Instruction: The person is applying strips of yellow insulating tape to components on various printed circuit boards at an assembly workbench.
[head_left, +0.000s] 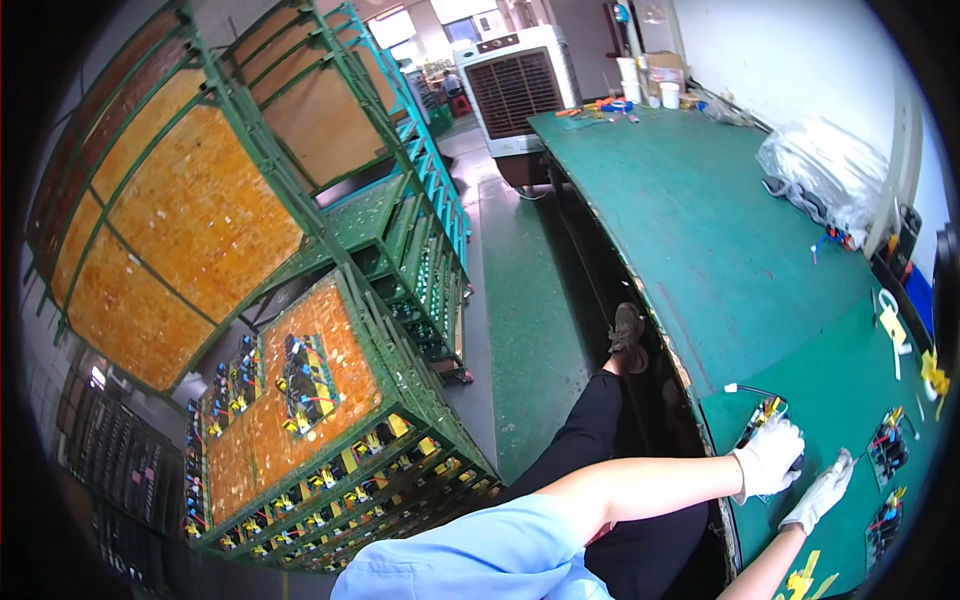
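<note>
My left hand (768, 460), in a white glove, is closed over the near part of a circuit board (756, 424) on the green bench. A white-tipped cable (745, 388) curves from the board's far end. To its right my right hand (820, 492), also gloved, has its fingertips drawn together just above the bench. A thin dark line shows by those fingertips, too fine to name. Farther right lie two more boards, one (888, 448) above the other (884, 525). The glove hides much of the board under my left hand.
Yellow strips (803, 577) lie near the bench's (690, 270) front. Cable parts (890, 325), a plastic-wrapped bundle (825, 170) and white cups (669, 95) sit along its wall side. Left stands a rack (350, 350) of boards; an air cooler (515, 95) stands ahead.
</note>
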